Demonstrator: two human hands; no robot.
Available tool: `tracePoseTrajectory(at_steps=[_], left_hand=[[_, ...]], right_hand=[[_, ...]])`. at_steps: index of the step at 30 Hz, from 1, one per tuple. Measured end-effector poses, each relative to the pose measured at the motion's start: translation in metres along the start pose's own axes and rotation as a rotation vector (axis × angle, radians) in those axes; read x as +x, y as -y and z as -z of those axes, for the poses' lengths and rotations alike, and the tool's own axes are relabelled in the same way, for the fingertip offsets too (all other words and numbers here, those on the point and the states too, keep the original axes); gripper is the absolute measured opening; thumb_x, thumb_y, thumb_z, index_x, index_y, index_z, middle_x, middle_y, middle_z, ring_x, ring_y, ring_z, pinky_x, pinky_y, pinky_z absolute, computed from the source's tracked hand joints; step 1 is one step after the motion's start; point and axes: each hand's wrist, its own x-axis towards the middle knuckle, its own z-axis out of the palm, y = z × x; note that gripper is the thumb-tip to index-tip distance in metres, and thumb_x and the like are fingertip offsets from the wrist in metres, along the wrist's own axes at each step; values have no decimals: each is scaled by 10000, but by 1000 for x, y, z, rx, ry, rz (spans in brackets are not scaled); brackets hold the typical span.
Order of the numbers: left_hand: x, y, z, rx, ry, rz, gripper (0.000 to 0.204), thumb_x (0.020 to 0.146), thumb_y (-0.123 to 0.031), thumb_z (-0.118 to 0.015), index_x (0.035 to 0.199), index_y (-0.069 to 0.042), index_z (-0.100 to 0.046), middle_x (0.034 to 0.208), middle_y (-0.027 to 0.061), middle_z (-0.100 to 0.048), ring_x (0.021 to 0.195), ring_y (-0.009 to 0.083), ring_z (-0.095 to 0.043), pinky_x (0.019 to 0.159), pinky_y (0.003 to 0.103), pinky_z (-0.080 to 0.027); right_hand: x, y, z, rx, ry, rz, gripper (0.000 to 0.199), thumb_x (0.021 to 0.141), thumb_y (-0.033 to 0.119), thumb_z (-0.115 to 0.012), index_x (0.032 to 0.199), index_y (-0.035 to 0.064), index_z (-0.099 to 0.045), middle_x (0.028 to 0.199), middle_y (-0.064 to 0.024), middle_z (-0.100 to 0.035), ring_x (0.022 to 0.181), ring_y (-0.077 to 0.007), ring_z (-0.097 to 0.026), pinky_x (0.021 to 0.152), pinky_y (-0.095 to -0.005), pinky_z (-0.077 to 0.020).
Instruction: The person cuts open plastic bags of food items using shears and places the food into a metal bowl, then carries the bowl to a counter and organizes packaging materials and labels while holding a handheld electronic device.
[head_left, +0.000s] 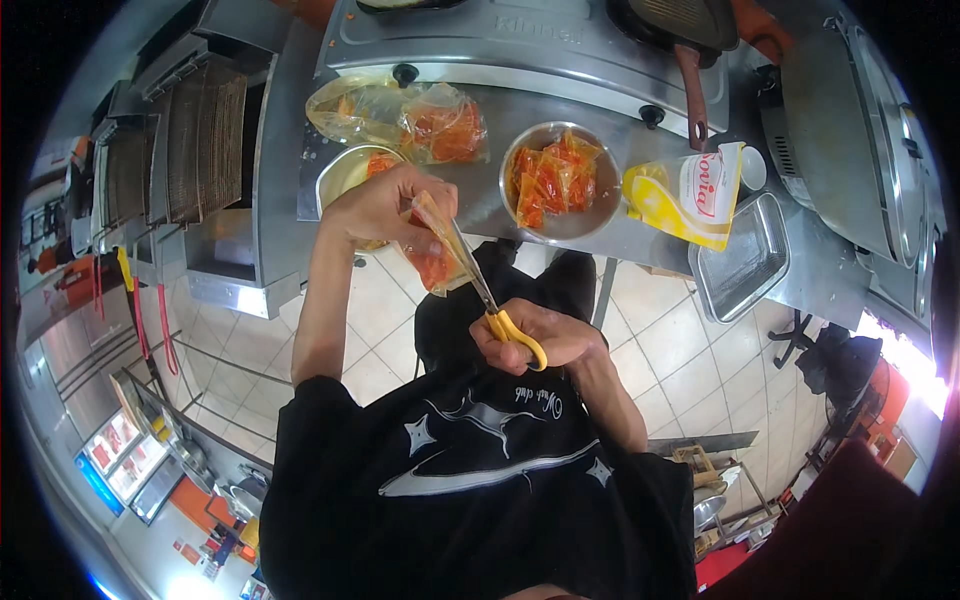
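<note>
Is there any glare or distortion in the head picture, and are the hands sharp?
Head view: strong fisheye bending, with the steel counter edges curving and black corners; blown-out glare at the right rim; the left hand, right hand, scissors and sauce packet are fairly sharp.

Before me the steel table (560,110) carries a round bowl (556,182) full of orange sachets, a clear bag (400,115) of more sachets, a yellow-and-white pouch (697,195) and an empty steel tray (745,262). A dark pan (680,25) sits further back, tiled floor (660,330) below
</note>
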Motion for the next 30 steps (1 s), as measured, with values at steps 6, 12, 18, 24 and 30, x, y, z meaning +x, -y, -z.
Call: tracePoseTrajectory(at_steps=[6,12,18,24,30], left_hand=[[6,10,-13,-265,-122,-256,174,666,-140,-798,786,-74,-691,1042,117,-633,1025,199,-584,814,284,-441],[10,9,-17,-204,-147,-232,156,602,-176,-799,663,-90,-683,1086,140,-623,1045,235,-579,806,297,-442],[10,7,-15,-186,-77,-190,159,550,-145,-802,662,-96,-699,1069,120,-634,1040,229,-584,804,294,-442],[15,7,-20,-95,-18,-238,274,589,-352,-849,690,-121,-742,982,102,-647,941,215,-545,861,348,-352],[16,1,-19,-136,18,-220,252,583,-301,-855,665,-103,-722,960,98,-662,933,216,-551,847,368,-378]], right_hand=[[3,-6,1,-13,44,41,558,803,577,-645,636,80,-453,537,47,-392,502,-45,-378,449,-211,-274],[2,-9,3,66,58,62,493,783,467,-719,632,109,-415,584,74,-403,522,-10,-346,453,-173,-266],[-2,-9,0,186,62,-23,501,776,460,-718,635,95,-404,576,64,-403,506,-13,-344,440,-169,-248],[2,-11,2,181,103,51,521,807,477,-685,623,102,-372,557,65,-385,495,-13,-334,434,-174,-232],[3,-11,1,132,68,-22,544,797,520,-683,620,111,-372,533,62,-371,484,-19,-350,426,-177,-234]])
